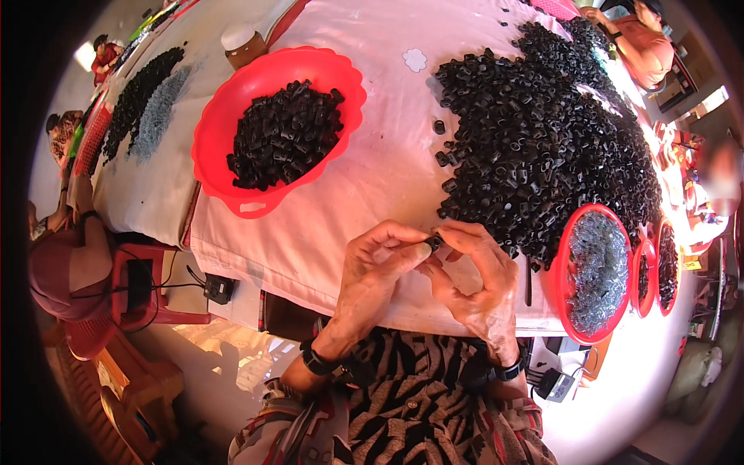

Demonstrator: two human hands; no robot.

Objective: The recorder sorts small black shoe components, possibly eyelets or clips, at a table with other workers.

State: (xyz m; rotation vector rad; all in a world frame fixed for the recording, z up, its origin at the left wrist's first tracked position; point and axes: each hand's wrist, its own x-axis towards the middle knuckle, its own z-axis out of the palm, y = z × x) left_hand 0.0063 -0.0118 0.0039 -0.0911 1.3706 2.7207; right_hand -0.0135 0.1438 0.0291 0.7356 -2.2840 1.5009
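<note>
Right at the table's near edge, both hands meet over the pale cloth [364,186]: the left hand [372,267] pinches a small black plastic piece [433,242] between thumb and forefinger, and the right hand [477,271] closes its fingertips on the same piece from the other side, remaining fingers curled loosely. Dark bands sit on both wrists, above a striped lap. Just to the right, a red bowl [564,256] brims with small silvery metal bits, with more red bowls lined up behind it. Beyond the hands sprawls a big heap of black pieces [535,132], a few strays lying loose on the cloth beside it. Further left, a large red basin [225,116] holds another load of black pieces. Behind it stands a brown jar with a white cap [242,44]. At the far right corner, another person [643,43] sits at the table.
</note>
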